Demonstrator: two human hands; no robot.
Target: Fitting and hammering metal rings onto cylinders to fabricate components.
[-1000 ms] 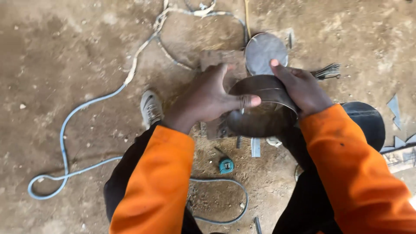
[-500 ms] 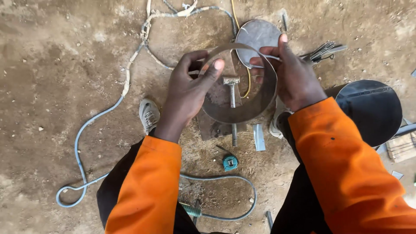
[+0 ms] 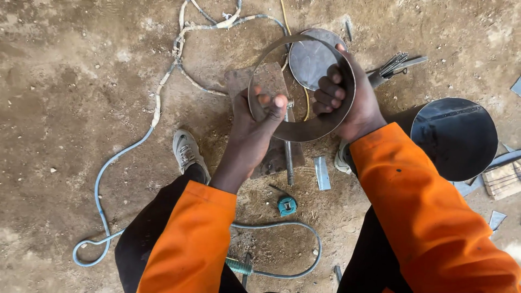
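Observation:
I hold a band of thin grey sheet metal bent into a ring over the dirt floor. My left hand grips its left side, thumb pressed on the rim. My right hand clasps the right side, fingers curled inside the ring. Both sleeves are orange. Below the ring lie a rusty flat plate and a hammer. A round metal disc rests just beyond the ring.
A pale blue hose or cable snakes across the dirt at left and loops by my knees. A dark cylinder with a round lid stands at right. A small teal tape measure, a metal strip and rods lie around. My shoe is on the ground.
The ring has been turned and raised so its opening faces me more fully. My left hand shifted from the top rim to the left side; the right hand's fingers went inside.

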